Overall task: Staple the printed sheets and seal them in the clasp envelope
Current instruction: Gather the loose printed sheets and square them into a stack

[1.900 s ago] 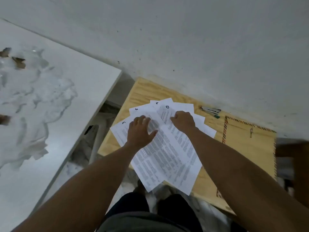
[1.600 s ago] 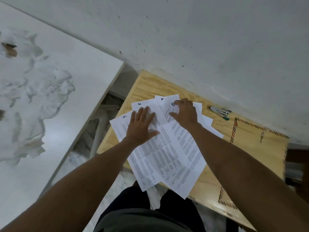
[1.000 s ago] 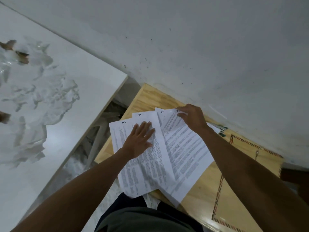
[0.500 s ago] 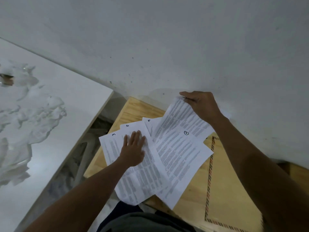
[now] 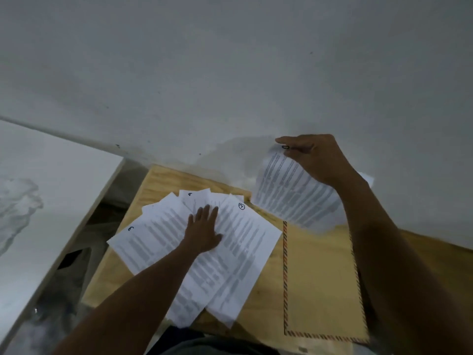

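- Nearest the camera, under the flat left hand (image 5: 203, 233), the fan of printed sheets (image 5: 225, 254) lies spread on the plywood table (image 5: 153, 183); the palm is open, fingers splayed, pinning paper and gripping nothing.
- Numbers show around that palm: a handwritten 3 (image 5: 130, 228) out to its left, a 4 (image 5: 189, 194) just beyond the fingertips, a circled 2 (image 5: 241, 206) to its right. The near corners of the fan hang past the table's near edge.
- Right of the pinned fan, touching its edge, the brown clasp envelope (image 5: 320, 278) lies flat with its striped border; its clasp end is hidden behind the raised page and the forearm.
- Farther out, the right hand (image 5: 317, 160) is up off the table, thumb and fingers pinched on the top edge of one sheet (image 5: 294, 193), which hangs curved in the air over the envelope's far end. A circled mark sits at the pinch; probably a 1, though it is blurred.
- My read: this is the sorting step, pages being ordered by number, with stapling and sealing not yet begun.
- Next call: the lifted page wants to come down as the top of a stack, then the 2, 3 and 4 gathered beneath it, edges squared.
- No stapler visible from here; it will have to be found before the corner can be fixed.
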